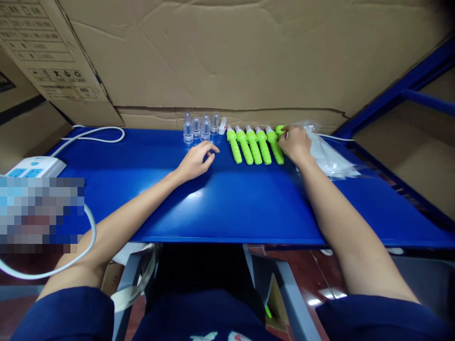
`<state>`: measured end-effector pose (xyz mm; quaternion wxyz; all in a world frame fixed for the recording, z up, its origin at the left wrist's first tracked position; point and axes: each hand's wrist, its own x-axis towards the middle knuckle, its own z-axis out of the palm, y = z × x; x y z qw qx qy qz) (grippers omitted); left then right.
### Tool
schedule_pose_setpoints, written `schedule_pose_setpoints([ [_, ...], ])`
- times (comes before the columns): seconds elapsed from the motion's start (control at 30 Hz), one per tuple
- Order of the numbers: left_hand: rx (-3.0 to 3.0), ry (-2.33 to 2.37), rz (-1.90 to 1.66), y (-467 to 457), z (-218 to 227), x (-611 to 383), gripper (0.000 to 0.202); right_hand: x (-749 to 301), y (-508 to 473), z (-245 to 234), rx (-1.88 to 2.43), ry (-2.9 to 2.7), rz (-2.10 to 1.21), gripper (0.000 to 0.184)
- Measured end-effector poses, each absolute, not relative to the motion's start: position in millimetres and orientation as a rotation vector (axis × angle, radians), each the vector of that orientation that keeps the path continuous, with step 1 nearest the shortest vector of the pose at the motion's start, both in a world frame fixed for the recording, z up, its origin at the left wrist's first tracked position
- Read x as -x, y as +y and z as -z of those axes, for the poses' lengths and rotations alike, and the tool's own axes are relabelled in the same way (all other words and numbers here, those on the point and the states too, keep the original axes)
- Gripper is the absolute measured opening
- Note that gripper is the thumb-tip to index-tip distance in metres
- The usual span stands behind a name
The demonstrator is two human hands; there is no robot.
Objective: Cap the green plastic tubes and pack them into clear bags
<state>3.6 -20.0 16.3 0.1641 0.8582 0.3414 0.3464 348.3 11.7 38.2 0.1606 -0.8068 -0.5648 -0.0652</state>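
Observation:
My left hand (197,160) hovers over the blue table with nothing in it, its fingers loosely bent and apart. Just beyond it stand several clear plastic bottle-shaped caps (205,128) and a small white piece (222,126) with a red mark. My right hand (296,142) has its fingers closed on a lime-green piece with a rounded end (280,130), mostly hidden by the hand. To its left, several lime-green ribbed handles (252,148) with clear tips lie side by side in a row.
Clear plastic bags (332,154) lie right of my right hand. A white power strip (35,166) and its cable (103,135) are on the left. Cardboard (220,61) walls the back of the blue table (227,203); a blue metal frame (387,104) stands at right.

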Motion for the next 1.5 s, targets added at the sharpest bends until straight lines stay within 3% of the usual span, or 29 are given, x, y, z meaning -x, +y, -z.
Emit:
schedule_pose_setpoints([
  [0.23,-2.725,1.127,-0.821,6.4,-52.8,0.7,0.033,-367.9,6.3,-36.0,2.448,-1.707,0.070,0.049],
  [0.6,-2.637,1.318,-0.918,58.7,-38.1,-55.2,0.041,-361.5,-4.7,-49.6,2.585,-1.723,-0.036,0.053],
  [0.93,-2.749,1.197,-0.919,96.5,-32.6,-78.1,0.056,-374.9,11.0,-41.3,2.512,-1.793,-0.183,0.081],
  [1.13,-2.641,1.165,-1.027,106.6,-40.7,-82.4,0.049,-379.8,14.6,-40.9,2.555,-1.863,-0.153,0.053],
  [1.5,-2.799,1.123,-0.878,119.5,-57.9,-74.1,0.019,-377.1,15.4,-37.6,2.517,-1.872,-0.062,0.049],
])
